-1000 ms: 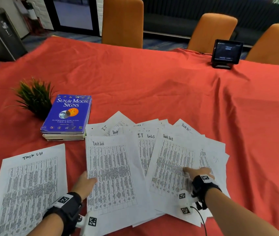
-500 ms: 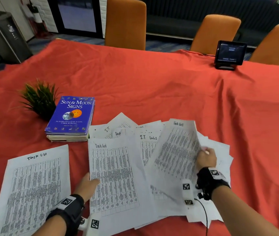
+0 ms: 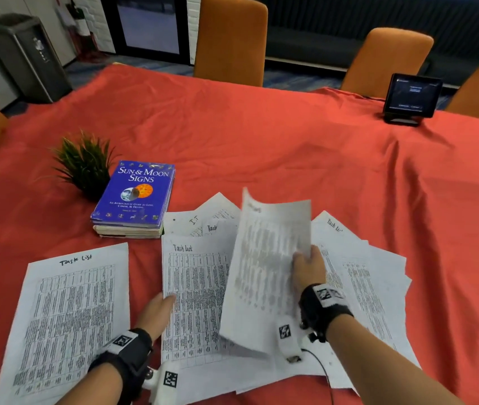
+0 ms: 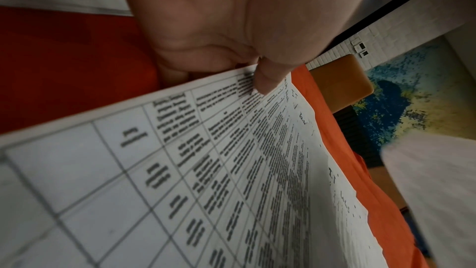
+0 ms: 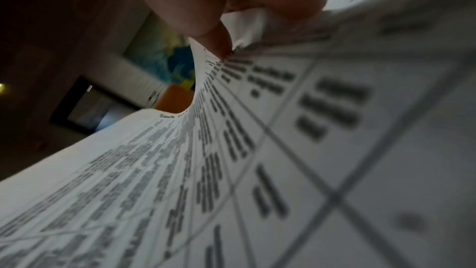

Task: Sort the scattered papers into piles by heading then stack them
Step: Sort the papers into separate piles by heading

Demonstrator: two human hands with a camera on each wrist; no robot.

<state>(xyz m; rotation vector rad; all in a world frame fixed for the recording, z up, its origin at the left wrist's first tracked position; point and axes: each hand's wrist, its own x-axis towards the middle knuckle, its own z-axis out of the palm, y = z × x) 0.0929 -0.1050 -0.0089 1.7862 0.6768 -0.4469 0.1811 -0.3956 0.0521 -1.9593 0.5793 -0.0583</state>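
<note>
White printed sheets lie fanned on the red tablecloth. One sheet headed "Task List" lies alone at the left. My left hand pinches the left edge of a second "Task List" sheet, with the thumb on top in the left wrist view. My right hand pinches the right edge of a lifted sheet, which curls in the air over the middle of the fan, blurred. More sheets lie under and right of it. Sheets headed "I.T" show behind.
A blue book on a second book sits left of the fan, beside a small green plant. A tablet on a stand is at the far right. Orange chairs line the far edge, with a grey bin beyond.
My right hand went from resting flat on a sheet to pinching its edge and lifting it up and leftward. The left hand stayed at its sheet's edge.
</note>
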